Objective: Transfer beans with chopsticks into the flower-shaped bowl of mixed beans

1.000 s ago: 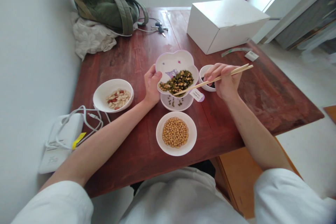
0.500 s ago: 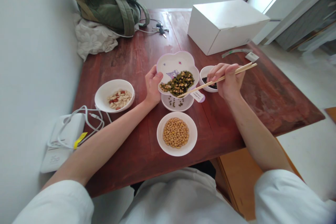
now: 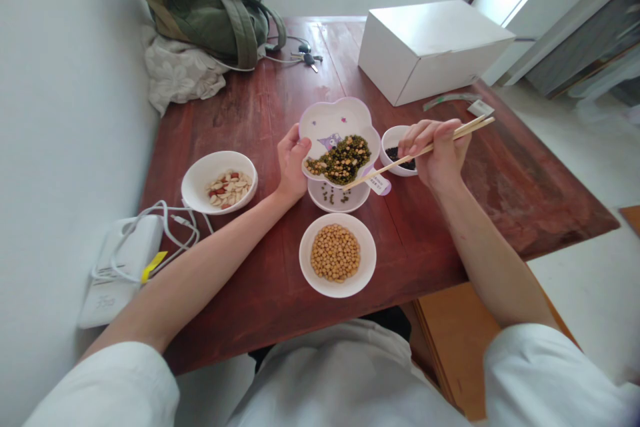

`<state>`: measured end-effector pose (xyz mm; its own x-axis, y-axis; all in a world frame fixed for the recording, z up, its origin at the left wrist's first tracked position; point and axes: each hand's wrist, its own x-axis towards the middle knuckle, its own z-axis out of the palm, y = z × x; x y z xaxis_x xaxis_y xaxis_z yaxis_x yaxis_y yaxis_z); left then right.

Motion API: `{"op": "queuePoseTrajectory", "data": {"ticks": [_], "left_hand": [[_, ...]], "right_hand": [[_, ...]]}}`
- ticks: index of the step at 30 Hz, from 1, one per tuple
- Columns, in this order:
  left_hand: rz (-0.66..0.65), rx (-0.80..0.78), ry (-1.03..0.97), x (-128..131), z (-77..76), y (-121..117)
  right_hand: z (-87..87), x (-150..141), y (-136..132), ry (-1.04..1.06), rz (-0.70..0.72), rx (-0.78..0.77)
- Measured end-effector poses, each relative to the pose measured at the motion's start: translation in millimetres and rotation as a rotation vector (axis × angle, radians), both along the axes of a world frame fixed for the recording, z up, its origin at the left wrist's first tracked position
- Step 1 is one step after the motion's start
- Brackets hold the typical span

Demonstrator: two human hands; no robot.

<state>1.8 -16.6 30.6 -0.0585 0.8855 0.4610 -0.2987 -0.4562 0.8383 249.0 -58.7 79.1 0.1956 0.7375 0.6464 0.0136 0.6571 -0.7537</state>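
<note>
The left hand (image 3: pixel 291 163) is gripping the rim of a flower-shaped plate (image 3: pixel 330 119) holding mixed beans (image 3: pixel 343 159), tilted above a small round dish (image 3: pixel 356 200), while the right hand (image 3: pixel 437 153) is pinching wooden chopsticks (image 3: pixel 387 169) just above a small bowl (image 3: pixel 391 147).

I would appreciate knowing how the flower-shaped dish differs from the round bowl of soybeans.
The flower-shaped dish is scalloped and printed; the round bowl is plain. The dish tilts in the left hand; the bowl sits on the table. The dish holds mixed green and yellow beans; the bowl, yellow soybeans. Both are white.
</note>
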Motion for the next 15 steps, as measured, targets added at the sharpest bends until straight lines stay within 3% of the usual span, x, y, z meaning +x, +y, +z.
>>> {"op": "queuePoseTrajectory", "data": {"ticks": [15], "left_hand": [[-0.024,0.025,-0.022,-0.2,0.3,-0.2]], "right_hand": [[-0.8,-0.8,1.6,0.033,0.032,0.045]]}}
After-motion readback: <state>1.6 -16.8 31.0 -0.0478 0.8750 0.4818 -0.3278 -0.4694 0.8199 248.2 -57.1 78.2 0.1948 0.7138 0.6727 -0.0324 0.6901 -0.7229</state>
